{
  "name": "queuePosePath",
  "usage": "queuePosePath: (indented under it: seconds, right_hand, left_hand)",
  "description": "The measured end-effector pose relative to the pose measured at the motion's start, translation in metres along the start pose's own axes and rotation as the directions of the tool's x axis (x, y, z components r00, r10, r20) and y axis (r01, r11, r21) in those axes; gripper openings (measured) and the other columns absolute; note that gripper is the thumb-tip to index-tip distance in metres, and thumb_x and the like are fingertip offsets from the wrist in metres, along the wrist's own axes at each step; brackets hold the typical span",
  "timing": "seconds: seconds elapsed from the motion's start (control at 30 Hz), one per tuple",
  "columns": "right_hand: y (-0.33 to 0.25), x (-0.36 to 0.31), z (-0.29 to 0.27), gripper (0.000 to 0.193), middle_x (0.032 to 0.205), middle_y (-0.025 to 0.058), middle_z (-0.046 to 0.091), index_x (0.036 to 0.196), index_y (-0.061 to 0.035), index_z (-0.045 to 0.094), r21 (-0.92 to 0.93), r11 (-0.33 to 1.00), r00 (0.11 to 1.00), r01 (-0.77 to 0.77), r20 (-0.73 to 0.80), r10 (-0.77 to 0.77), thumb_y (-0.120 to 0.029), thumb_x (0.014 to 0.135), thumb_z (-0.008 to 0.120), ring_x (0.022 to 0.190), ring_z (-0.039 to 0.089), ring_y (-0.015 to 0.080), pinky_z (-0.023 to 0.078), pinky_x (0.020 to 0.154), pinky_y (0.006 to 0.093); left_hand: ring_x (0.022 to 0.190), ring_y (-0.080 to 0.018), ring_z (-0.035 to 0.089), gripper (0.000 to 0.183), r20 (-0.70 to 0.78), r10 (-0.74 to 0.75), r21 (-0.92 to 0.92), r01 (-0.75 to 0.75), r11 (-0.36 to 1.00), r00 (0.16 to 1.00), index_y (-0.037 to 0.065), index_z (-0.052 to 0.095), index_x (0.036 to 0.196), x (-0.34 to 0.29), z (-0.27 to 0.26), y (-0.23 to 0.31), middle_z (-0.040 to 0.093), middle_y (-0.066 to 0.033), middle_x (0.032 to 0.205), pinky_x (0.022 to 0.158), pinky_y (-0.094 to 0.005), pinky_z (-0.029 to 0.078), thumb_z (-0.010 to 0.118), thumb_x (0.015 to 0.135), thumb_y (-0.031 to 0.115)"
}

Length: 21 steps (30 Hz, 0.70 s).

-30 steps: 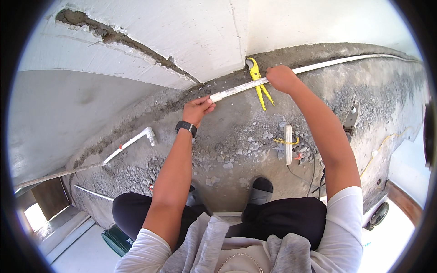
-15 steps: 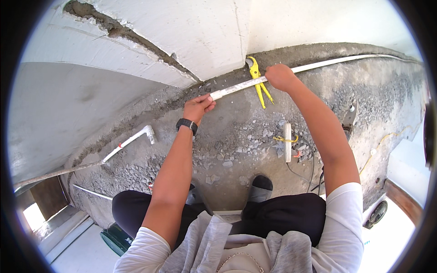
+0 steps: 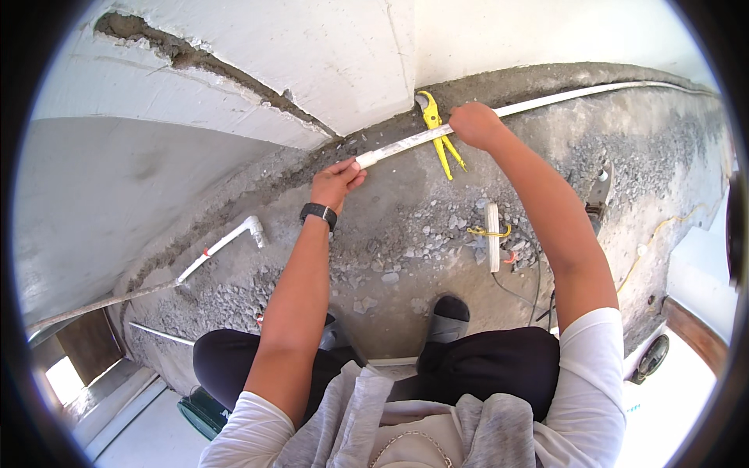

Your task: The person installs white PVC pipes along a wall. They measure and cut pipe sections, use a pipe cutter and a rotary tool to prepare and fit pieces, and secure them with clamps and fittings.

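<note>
A long white plastic pipe (image 3: pixel 566 97) runs along the base of the wall and ends in a coupling (image 3: pixel 367 159). My left hand (image 3: pixel 335 184), with a black watch on the wrist, pinches that coupling between thumb and fingers. Farther along, my right hand (image 3: pixel 476 126) is closed around the pipe. Yellow pipe cutters (image 3: pixel 434 125) lie on the ground just left of my right hand, their handles passing beneath the pipe. Off to the left, a white pipe with an elbow fitting (image 3: pixel 253 226) rests on the rubble.
Broken concrete bits (image 3: pixel 437 226) cover the floor before my feet. A white power strip (image 3: pixel 492 238) with a yellow tie and cord sits among them. At the right lies a metal tool (image 3: pixel 599 195), partly behind my arm. A chiselled groove (image 3: pixel 203 58) cuts the white wall.
Both hands keep their hold on the pipe and coupling. The whole view has shifted slightly; the pipe and cutters appear a little higher and farther left.
</note>
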State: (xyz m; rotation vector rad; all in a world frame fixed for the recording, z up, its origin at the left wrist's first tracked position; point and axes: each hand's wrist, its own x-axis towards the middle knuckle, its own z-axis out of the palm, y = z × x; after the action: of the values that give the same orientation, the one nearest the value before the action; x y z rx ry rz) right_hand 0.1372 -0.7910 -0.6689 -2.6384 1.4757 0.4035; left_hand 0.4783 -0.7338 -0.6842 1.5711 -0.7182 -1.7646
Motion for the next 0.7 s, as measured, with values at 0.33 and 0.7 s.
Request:
queuePosePath:
  seconds: [0.33, 0.7]
  right_hand:
    - [0.0, 0.0, 0.003, 0.01, 0.09, 0.0104, 0.067, 0.079, -0.0065, 0.072, 0.009, 1.0, 1.0, -0.01, 0.007, 0.01, -0.009, 0.08, 0.062, 0.086, 0.069, 0.0309, 0.056, 0.074, 0.0433]
    - [-0.024, -0.015, 0.008, 0.017, 0.092, 0.0136, 0.07, 0.088, -0.0064, 0.073, 0.134, 0.968, 0.957, -0.214, -0.171, 0.235, -0.01, 0.087, 0.057, 0.091, 0.07, 0.03, 0.057, 0.075, 0.0408]
  left_hand:
    - [0.096, -0.0211, 0.069, 0.038, -0.024, 0.017, -0.004, -0.018, 1.0, 1.0, -0.009, 0.057, 0.127, -0.003, 0.003, -0.002, 0.066, -0.0161, 0.113, 0.082, -0.0279, 0.059, 0.066, 0.094, 0.008]
    - [0.087, -0.0175, 0.068, 0.034, -0.171, -0.005, 0.146, 0.031, 0.989, 0.985, 0.0, 0.062, 0.123, -0.003, -0.003, 0.002, 0.069, -0.0091, 0.103, 0.076, -0.0325, 0.058, 0.069, 0.092, 0.013]
